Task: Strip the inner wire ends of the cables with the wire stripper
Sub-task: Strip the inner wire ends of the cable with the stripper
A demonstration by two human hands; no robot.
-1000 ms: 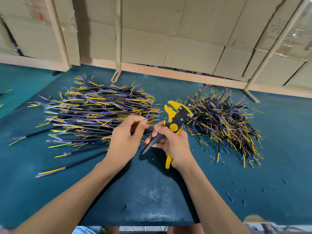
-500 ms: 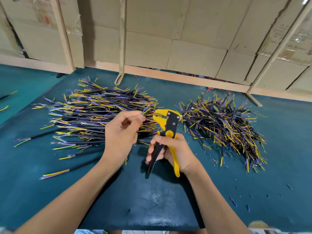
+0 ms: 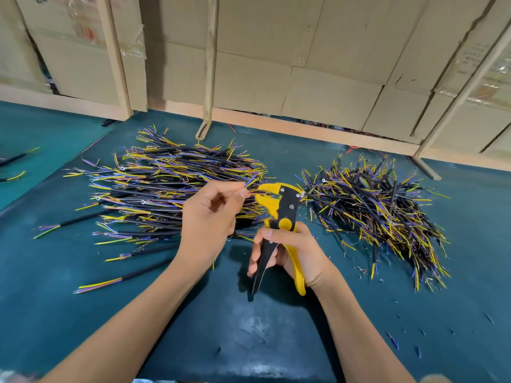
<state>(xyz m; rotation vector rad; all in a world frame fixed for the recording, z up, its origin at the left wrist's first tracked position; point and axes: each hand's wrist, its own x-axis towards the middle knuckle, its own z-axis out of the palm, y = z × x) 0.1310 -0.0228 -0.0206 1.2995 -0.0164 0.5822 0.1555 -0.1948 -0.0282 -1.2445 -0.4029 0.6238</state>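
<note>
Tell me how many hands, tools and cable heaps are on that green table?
Hands: 2, left hand and right hand
Tools: 1, the stripper
Cable heaps: 2, left heap and right heap
Total: 5

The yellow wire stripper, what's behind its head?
Behind the wire stripper lie two cable heaps on the teal table: the left pile and right pile. The stripper's head and hands hide the gap between them.
</note>
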